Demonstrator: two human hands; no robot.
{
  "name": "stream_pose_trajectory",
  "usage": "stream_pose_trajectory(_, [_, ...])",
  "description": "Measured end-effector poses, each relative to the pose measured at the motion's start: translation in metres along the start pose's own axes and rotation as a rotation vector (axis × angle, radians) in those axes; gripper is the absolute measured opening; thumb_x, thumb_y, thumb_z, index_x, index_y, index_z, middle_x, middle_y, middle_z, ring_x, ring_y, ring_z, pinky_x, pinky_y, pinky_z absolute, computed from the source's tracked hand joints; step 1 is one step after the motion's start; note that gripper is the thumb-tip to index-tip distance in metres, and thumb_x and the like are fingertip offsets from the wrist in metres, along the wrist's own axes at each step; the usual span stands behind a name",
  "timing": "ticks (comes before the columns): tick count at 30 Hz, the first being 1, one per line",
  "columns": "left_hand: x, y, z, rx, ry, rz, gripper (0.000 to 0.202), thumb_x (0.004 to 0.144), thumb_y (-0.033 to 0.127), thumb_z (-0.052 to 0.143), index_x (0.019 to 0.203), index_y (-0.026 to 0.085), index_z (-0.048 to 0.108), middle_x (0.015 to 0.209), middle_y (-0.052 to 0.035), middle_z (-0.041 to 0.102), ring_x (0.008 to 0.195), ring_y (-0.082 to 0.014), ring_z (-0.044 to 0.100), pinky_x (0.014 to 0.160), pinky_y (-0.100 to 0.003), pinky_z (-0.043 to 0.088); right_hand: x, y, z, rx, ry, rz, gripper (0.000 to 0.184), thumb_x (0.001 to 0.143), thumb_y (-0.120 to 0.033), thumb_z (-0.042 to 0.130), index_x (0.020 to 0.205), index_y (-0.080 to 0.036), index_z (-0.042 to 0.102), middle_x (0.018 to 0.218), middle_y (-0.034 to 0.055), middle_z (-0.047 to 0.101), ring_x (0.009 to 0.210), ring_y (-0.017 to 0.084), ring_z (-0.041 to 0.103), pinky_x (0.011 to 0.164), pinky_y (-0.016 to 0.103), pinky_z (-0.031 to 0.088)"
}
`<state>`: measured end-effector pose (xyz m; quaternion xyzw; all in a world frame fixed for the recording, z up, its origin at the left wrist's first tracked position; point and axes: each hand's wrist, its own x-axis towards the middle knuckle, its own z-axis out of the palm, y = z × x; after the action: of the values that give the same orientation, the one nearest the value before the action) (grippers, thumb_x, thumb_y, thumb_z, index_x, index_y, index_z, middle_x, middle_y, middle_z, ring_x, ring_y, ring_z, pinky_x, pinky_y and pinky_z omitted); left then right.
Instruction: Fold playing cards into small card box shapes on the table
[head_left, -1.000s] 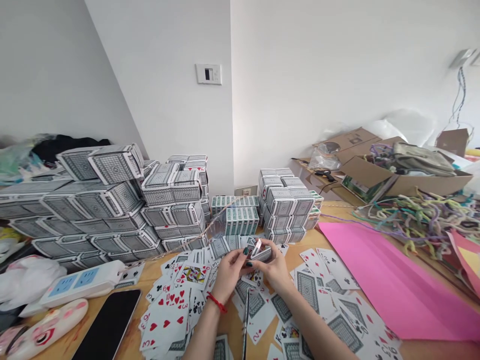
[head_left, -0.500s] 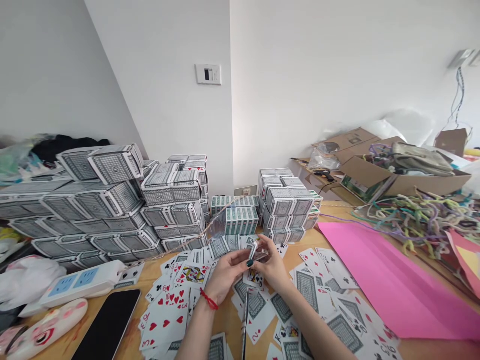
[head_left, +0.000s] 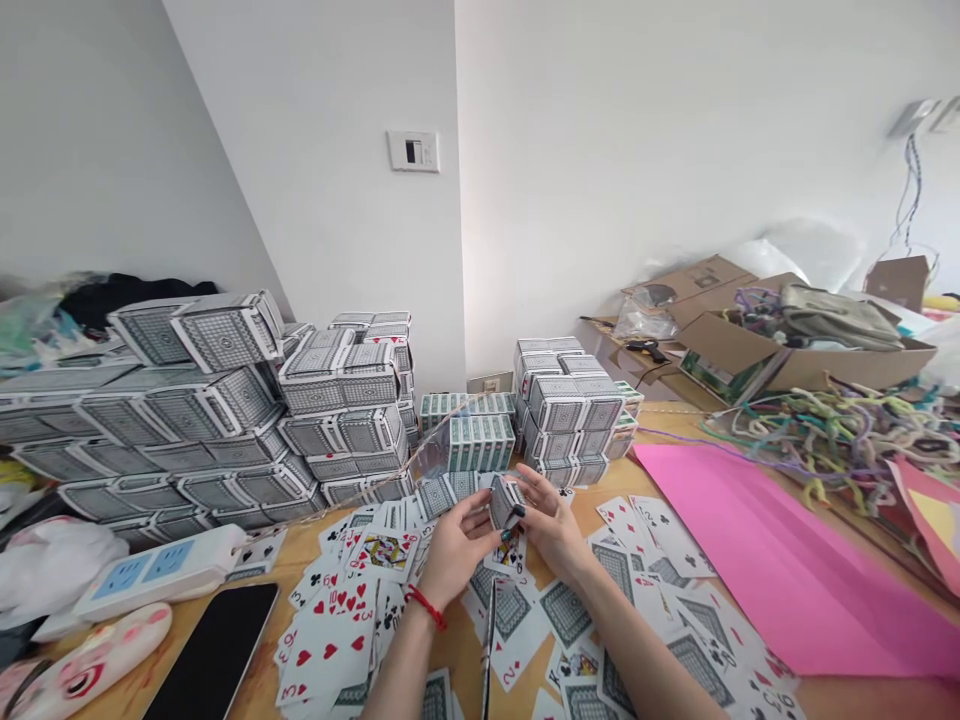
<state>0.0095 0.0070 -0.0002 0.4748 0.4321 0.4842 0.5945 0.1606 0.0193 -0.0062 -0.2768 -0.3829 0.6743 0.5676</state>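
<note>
My left hand [head_left: 456, 548], with a red cord at the wrist, grips a small block of folded playing cards [head_left: 507, 502] from the left side. The block shows a grey patterned face and white edges. My right hand [head_left: 553, 522] has its thumb on the right side of the same block, its other fingers raised and partly curled. Underneath, a face card [head_left: 510, 556] lies among loose playing cards [head_left: 570, 610] with patterned backs and printed faces. The hands partly hide the block's lower end.
Stacked card blocks [head_left: 187, 400] rise on the left, with another stack [head_left: 570, 410] right of centre. Green card boxes [head_left: 481, 442] stand between them. A phone [head_left: 214, 650] and a power strip [head_left: 161, 570] lie left; pink paper [head_left: 780, 560] and tangled pipe cleaners [head_left: 825, 430] lie right.
The card block has been turned: its narrow edge showed before, and now its patterned face does. My right hand has shifted slightly right and its fingers have spread a little.
</note>
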Motion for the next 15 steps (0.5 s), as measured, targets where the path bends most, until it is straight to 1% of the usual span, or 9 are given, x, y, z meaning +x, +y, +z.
stream_pose_trajectory(3, [-0.0007,-0.0036,0.001,0.077,0.002,0.023,0.057,0.057,0.009,0.066,0.113,0.013,0.051,0.106,-0.0123,0.06,0.092,-0.0209,0.059,0.081,-0.037,0.049,-0.0023,-0.0041,0.0036,0.032,-0.045,0.011,0.054,0.065,-0.023,0.067,0.115,-0.028,0.047,0.119,0.0065,0.05,0.088,0.019,0.056,0.071,0.03,0.046])
stream_pose_trajectory(7, [-0.0015,-0.0056,0.0011,0.186,0.004,0.08,0.056,0.058,0.006,0.062,0.112,0.015,0.051,0.103,-0.0104,0.06,0.082,-0.0173,0.061,0.074,-0.034,0.052,-0.0034,-0.0058,0.0061,0.04,-0.08,0.02,0.054,0.065,-0.021,0.066,0.115,-0.03,0.048,0.124,0.0054,0.046,0.082,0.016,0.057,0.072,0.03,0.045])
stream_pose_trajectory(11, [-0.0012,-0.0061,0.0011,0.254,0.022,0.125,0.054,0.058,0.005,0.061,0.11,0.016,0.052,0.102,-0.0099,0.058,0.079,-0.0159,0.061,0.07,-0.031,0.054,-0.0033,-0.0048,0.0063,0.024,-0.091,0.033,0.061,0.058,-0.018,0.071,0.114,-0.029,0.05,0.125,0.0054,0.046,0.088,0.019,0.056,0.075,0.031,0.044])
stream_pose_trajectory(13, [-0.0011,-0.0054,0.0013,0.298,0.029,0.149,0.053,0.058,0.005,0.061,0.109,0.017,0.052,0.104,-0.0096,0.057,0.078,-0.0149,0.061,0.069,-0.031,0.054,-0.0036,-0.005,0.0062,0.024,-0.089,0.044,0.059,0.058,-0.02,0.072,0.112,-0.028,0.052,0.126,0.0056,0.046,0.093,0.02,0.055,0.078,0.033,0.043])
stream_pose_trajectory(15, [-0.0017,-0.0039,0.0015,0.353,0.034,0.173,0.052,0.058,0.006,0.06,0.109,0.018,0.052,0.107,-0.0091,0.054,0.077,-0.014,0.06,0.069,-0.03,0.054,-0.004,-0.0054,0.0061,0.035,-0.081,0.062,0.053,0.061,-0.026,0.07,0.111,-0.026,0.054,0.125,0.0061,0.047,0.097,0.022,0.053,0.08,0.034,0.042])
